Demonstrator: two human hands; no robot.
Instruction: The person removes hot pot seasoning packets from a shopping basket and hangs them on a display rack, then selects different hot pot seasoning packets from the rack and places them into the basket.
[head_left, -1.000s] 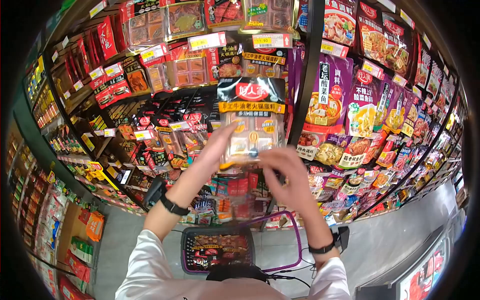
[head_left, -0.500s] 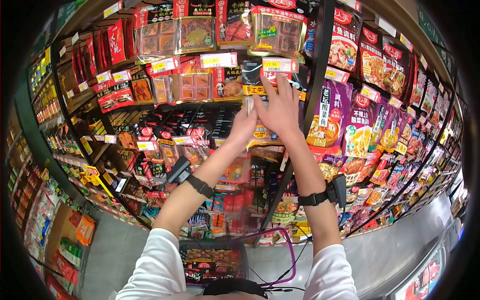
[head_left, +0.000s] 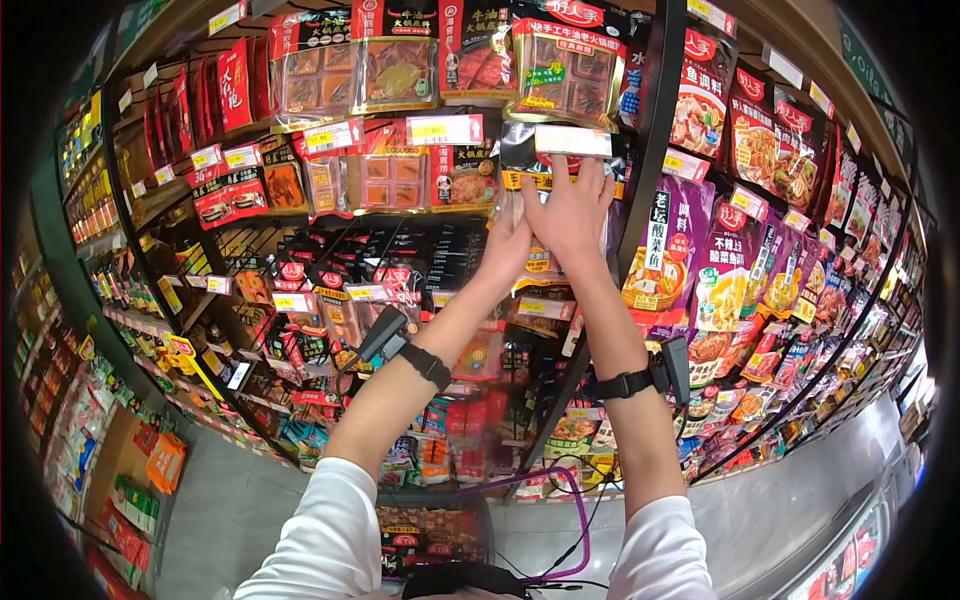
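Note:
A black and yellow hot pot seasoning packet [head_left: 518,150] hangs on the shelf rack, under a white price tag [head_left: 574,141]. My right hand [head_left: 570,215] lies over its front with fingers stretched upward and apart, the tips just below the tag. At the packet's lower left edge is my left hand [head_left: 507,248], closed on that side; its fingers are partly hidden by the packet and my right hand. Both hands touch or nearly touch each other. Black straps with small devices sit on both forearms.
Red and black seasoning packets [head_left: 395,65] hang above and to the left. Purple packets [head_left: 668,250] hang to the right, beyond a dark upright post [head_left: 645,150]. Below me stand a basket of packets [head_left: 430,530] and a purple frame [head_left: 583,510] with cables.
The view has shifted slightly. My right hand stays on the packet with its fingers more upright, and my left hand remains at the packet's left side. The price tag above has tilted.

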